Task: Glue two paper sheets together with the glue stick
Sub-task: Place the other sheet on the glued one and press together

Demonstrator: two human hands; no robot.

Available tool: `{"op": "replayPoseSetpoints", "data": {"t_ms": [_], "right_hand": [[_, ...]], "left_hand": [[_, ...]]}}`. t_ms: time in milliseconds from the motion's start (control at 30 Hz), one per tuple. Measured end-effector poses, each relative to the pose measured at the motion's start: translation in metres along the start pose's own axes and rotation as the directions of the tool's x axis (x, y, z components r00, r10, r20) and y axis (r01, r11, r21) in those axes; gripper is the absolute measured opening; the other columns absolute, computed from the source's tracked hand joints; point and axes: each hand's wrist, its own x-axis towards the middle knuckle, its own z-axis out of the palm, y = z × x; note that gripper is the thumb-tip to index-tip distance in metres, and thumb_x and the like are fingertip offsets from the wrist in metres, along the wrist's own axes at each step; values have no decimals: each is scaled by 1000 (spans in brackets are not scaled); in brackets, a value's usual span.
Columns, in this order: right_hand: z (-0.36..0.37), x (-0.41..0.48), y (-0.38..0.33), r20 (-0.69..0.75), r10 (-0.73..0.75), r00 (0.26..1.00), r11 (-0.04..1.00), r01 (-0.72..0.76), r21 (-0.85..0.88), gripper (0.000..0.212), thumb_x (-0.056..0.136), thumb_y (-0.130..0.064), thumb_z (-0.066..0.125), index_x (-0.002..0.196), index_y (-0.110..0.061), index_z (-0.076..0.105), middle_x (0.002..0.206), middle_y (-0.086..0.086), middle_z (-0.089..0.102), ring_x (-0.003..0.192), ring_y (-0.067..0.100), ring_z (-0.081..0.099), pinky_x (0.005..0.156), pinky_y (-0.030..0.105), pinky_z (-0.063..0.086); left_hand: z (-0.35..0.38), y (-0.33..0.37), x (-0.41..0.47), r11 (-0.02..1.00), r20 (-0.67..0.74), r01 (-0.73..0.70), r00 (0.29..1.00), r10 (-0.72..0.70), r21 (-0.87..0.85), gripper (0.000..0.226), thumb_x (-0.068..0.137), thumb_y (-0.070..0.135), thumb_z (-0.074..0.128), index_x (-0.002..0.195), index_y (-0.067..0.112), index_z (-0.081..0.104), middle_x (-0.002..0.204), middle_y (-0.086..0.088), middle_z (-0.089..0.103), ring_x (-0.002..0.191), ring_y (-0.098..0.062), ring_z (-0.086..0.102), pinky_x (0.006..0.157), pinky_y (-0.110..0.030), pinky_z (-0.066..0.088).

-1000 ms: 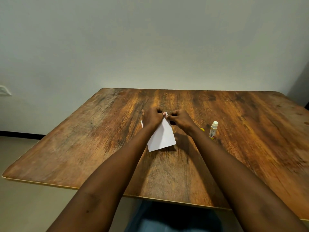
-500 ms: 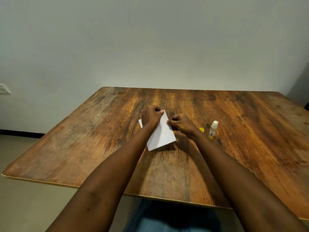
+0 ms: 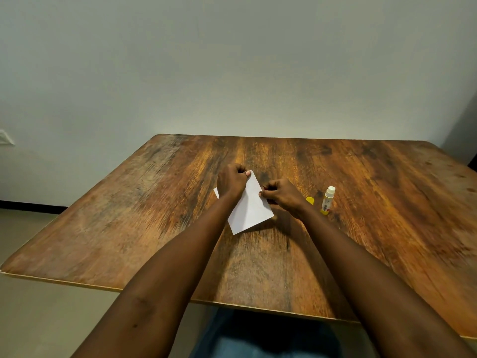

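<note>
A small white paper sheet (image 3: 251,208) lies on the wooden table (image 3: 154,215), with a corner of a second sheet (image 3: 216,193) peeking out at its left under my wrist. My left hand (image 3: 231,180) is curled, its thumb pressing the sheet's far corner. My right hand (image 3: 281,195) is curled too, fingertips pressing the sheet's right edge. The uncapped glue stick (image 3: 327,200) stands upright to the right of my right hand. Its yellow cap (image 3: 310,200) lies between them, partly hidden by my wrist.
The table's near edge (image 3: 258,307) runs across the lower view, with my lap below it. A plain wall stands behind the table's far edge.
My right hand has slid along the sheet's right edge toward me, away from the far corner. My left hand stays at the far corner.
</note>
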Motion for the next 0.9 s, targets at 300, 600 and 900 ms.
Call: {"op": "replayPoseSetpoints", "data": {"t_ms": [300,600,900], "right_hand": [[0,-2,6,-4,30,1000,989,-29,142,14,86,1,60,76,-8,64,77,2,63,71,11,61,55,18,49],[-3,-1,9,18,37,999,992,-39,117,21,85,-1,61,67,-12,62,71,2,62,67,12,60,54,19,49],[-9,0,17,26,41,999,996,-42,75,13,86,-1,60,75,5,66,67,5,58,59,9,55,46,12,47]], "left_hand": [[3,-5,3,1000,-15,16,1000,-16,-3,22,89,15,60,105,3,70,109,-14,69,97,-23,61,73,-26,37],[7,-4,3,999,-40,48,998,-49,-22,22,90,15,59,104,2,70,109,-14,69,97,-23,61,72,-27,38],[4,-12,11,988,-111,130,984,-139,-87,23,91,16,56,104,2,69,109,-14,69,97,-27,63,74,-28,42]]}}
